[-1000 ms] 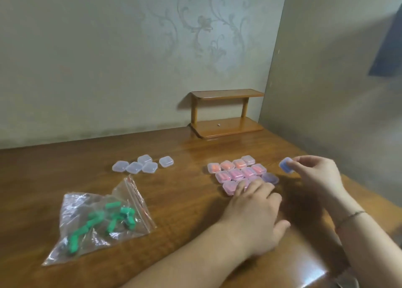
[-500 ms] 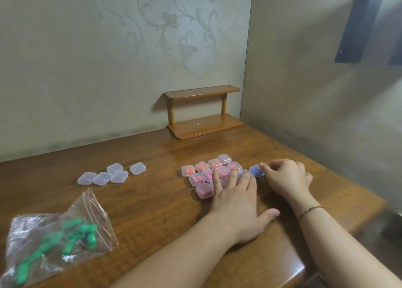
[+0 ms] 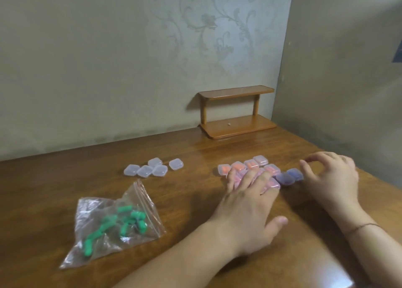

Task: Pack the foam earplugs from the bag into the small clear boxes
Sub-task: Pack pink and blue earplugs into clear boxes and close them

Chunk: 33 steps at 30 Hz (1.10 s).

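A clear zip bag (image 3: 113,224) with several green foam earplugs (image 3: 121,224) lies on the wooden table (image 3: 185,200) at the left. Several empty clear boxes (image 3: 152,168) sit behind it. Right of centre stands a cluster of closed boxes with orange earplugs (image 3: 245,167), and two boxes with blue earplugs (image 3: 289,177) close its right end. My left hand (image 3: 248,205) lies flat with straight fingers pressing on the cluster's front boxes. My right hand (image 3: 332,179) hovers just right of the blue boxes, fingers loosely curled, holding nothing.
A small two-tier wooden shelf (image 3: 237,111) stands at the back against the patterned wall. A side wall (image 3: 348,81) runs close along the table's right edge. The table's front corner (image 3: 339,272) lies near my right forearm.
My right hand has set the blue box down beside the other blue one at the cluster's right end and let go. My left hand stayed pressed on the cluster. The camera swung about.
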Each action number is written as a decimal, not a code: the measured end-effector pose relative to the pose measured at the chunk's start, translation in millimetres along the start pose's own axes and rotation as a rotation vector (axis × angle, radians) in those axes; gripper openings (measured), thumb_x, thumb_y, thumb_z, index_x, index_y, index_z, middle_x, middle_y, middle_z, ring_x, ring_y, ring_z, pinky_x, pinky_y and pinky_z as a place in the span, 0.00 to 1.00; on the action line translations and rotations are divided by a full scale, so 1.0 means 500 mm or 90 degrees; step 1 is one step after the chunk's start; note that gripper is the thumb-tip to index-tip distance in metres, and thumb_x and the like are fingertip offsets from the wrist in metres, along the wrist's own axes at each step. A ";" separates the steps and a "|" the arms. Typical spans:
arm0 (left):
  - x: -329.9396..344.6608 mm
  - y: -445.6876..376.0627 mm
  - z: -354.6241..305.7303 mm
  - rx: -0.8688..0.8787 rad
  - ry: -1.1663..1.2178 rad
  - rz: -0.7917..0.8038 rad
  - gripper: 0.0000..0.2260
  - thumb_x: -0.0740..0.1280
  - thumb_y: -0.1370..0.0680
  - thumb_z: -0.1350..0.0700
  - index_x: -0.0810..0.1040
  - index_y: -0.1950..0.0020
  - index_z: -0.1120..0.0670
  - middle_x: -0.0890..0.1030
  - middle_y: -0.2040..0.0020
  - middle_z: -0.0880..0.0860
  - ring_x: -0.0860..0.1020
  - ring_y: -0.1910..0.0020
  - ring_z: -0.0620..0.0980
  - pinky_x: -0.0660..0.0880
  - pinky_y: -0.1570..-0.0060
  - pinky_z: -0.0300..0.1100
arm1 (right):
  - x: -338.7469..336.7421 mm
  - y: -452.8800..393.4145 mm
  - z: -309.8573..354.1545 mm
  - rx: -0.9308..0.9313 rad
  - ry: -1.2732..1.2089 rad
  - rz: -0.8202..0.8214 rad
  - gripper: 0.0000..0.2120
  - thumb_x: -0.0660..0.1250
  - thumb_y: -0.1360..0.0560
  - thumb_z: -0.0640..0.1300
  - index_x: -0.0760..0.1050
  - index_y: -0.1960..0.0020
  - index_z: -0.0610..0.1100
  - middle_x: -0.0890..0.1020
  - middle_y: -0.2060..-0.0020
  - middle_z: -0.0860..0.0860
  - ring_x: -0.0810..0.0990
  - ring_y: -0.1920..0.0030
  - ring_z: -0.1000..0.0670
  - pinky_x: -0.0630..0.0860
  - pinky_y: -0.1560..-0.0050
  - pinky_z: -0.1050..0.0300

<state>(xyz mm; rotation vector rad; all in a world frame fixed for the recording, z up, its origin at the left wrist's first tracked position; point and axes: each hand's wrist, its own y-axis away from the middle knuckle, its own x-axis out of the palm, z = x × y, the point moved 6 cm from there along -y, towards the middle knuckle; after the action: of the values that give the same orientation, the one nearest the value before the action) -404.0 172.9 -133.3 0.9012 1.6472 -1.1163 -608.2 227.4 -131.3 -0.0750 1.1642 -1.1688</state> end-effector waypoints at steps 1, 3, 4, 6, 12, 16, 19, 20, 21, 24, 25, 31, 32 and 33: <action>-0.025 0.028 0.020 0.014 -0.004 -0.043 0.24 0.62 0.20 0.43 0.69 0.26 0.51 0.59 0.20 0.53 0.50 0.20 0.53 0.39 0.24 0.59 | -0.009 0.009 0.042 -0.078 -0.005 -0.029 0.12 0.64 0.26 0.54 0.81 0.58 0.48 0.84 0.52 0.47 0.75 0.45 0.38 0.73 0.45 0.43; -0.073 0.091 0.071 0.019 -0.012 -0.134 0.21 0.61 0.22 0.43 0.75 0.33 0.50 0.69 0.25 0.51 0.61 0.23 0.52 0.50 0.23 0.59 | -0.018 0.033 0.146 -0.229 -0.020 -0.041 0.11 0.66 0.24 0.51 0.82 0.57 0.46 0.84 0.54 0.47 0.76 0.47 0.39 0.74 0.48 0.43; -0.098 0.124 0.100 0.009 -0.004 -0.181 0.19 0.62 0.23 0.43 0.78 0.36 0.50 0.72 0.28 0.50 0.65 0.25 0.51 0.57 0.25 0.59 | -0.015 0.047 0.205 -0.285 -0.030 -0.021 0.10 0.67 0.26 0.51 0.82 0.56 0.46 0.84 0.54 0.48 0.76 0.47 0.41 0.74 0.49 0.44; -0.144 0.192 0.161 -0.024 0.032 -0.262 0.15 0.65 0.24 0.46 0.81 0.41 0.50 0.77 0.33 0.49 0.71 0.30 0.50 0.68 0.30 0.54 | 0.012 0.080 0.314 -0.327 -0.040 0.072 0.10 0.68 0.27 0.54 0.82 0.50 0.50 0.84 0.50 0.52 0.76 0.44 0.45 0.75 0.47 0.48; -0.239 0.361 0.305 -0.153 0.107 -0.374 0.12 0.65 0.23 0.48 0.83 0.46 0.50 0.79 0.41 0.42 0.75 0.37 0.39 0.70 0.37 0.32 | 0.206 0.110 0.503 -0.246 -0.040 0.353 0.23 0.67 0.25 0.56 0.70 0.33 0.52 0.76 0.37 0.52 0.76 0.40 0.50 0.76 0.46 0.57; -0.250 0.437 0.373 -0.229 0.165 -0.437 0.12 0.64 0.24 0.47 0.83 0.47 0.49 0.80 0.44 0.38 0.78 0.41 0.38 0.74 0.44 0.30 | 0.294 0.104 0.520 -0.180 -0.053 0.439 0.25 0.70 0.27 0.54 0.70 0.32 0.53 0.77 0.37 0.51 0.77 0.41 0.50 0.78 0.45 0.55; -0.240 0.467 0.402 -0.310 0.299 -0.498 0.10 0.64 0.26 0.45 0.82 0.49 0.45 0.83 0.50 0.41 0.81 0.50 0.43 0.77 0.55 0.35 | 0.306 0.099 0.509 -0.165 -0.054 0.412 0.19 0.68 0.25 0.57 0.73 0.36 0.55 0.80 0.42 0.53 0.79 0.48 0.52 0.79 0.49 0.56; -0.236 0.471 0.405 -0.333 0.320 -0.513 0.10 0.64 0.26 0.44 0.82 0.50 0.43 0.83 0.52 0.42 0.81 0.55 0.45 0.77 0.59 0.38 | 0.303 0.099 0.506 -0.160 -0.064 0.396 0.18 0.67 0.25 0.58 0.74 0.37 0.56 0.81 0.43 0.54 0.79 0.50 0.53 0.80 0.49 0.56; -0.234 0.475 0.405 -0.354 0.335 -0.523 0.09 0.65 0.26 0.44 0.82 0.50 0.43 0.83 0.54 0.43 0.80 0.58 0.45 0.77 0.62 0.39 | 0.296 0.100 0.506 -0.153 -0.086 0.378 0.18 0.67 0.25 0.58 0.74 0.37 0.56 0.81 0.43 0.55 0.79 0.50 0.54 0.80 0.49 0.55; -0.233 0.476 0.391 -0.393 0.524 -0.541 0.07 0.69 0.23 0.46 0.83 0.51 0.48 0.84 0.56 0.49 0.80 0.60 0.44 0.76 0.61 0.40 | 0.232 0.126 0.552 -0.232 -0.244 0.308 0.18 0.71 0.27 0.54 0.74 0.39 0.56 0.80 0.46 0.59 0.79 0.53 0.57 0.80 0.54 0.57; -0.230 0.470 0.384 -0.398 0.628 -0.519 0.10 0.68 0.23 0.46 0.83 0.50 0.51 0.85 0.56 0.52 0.80 0.59 0.46 0.75 0.61 0.40 | 0.195 0.147 0.581 -0.291 -0.313 0.301 0.17 0.72 0.28 0.52 0.75 0.40 0.55 0.81 0.47 0.60 0.79 0.53 0.57 0.77 0.56 0.60; -0.179 0.442 0.330 -0.387 1.171 -0.313 0.20 0.64 0.23 0.46 0.84 0.43 0.59 0.83 0.44 0.64 0.84 0.51 0.54 0.83 0.54 0.43 | 0.064 0.303 0.691 -0.553 -0.588 0.424 0.12 0.73 0.29 0.39 0.76 0.47 0.43 0.81 0.52 0.54 0.80 0.48 0.51 0.75 0.49 0.62; -0.176 0.441 0.329 -0.368 1.207 -0.312 0.19 0.66 0.22 0.47 0.84 0.42 0.60 0.83 0.42 0.64 0.84 0.50 0.54 0.83 0.54 0.43 | 0.063 0.313 0.693 -0.575 -0.592 0.409 0.11 0.73 0.30 0.38 0.76 0.49 0.43 0.82 0.52 0.52 0.80 0.49 0.50 0.76 0.50 0.58; -0.173 0.443 0.331 -0.352 1.236 -0.323 0.19 0.68 0.23 0.48 0.83 0.41 0.61 0.83 0.43 0.64 0.84 0.50 0.55 0.82 0.55 0.43 | 0.063 0.318 0.693 -0.594 -0.588 0.373 0.10 0.73 0.30 0.39 0.75 0.51 0.44 0.82 0.51 0.52 0.80 0.50 0.50 0.77 0.52 0.56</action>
<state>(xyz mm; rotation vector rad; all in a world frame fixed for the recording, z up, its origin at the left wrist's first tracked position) -129.3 81.1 -138.2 1.2152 3.5538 0.4863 -248.2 105.5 -85.6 -0.8332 0.7028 0.0545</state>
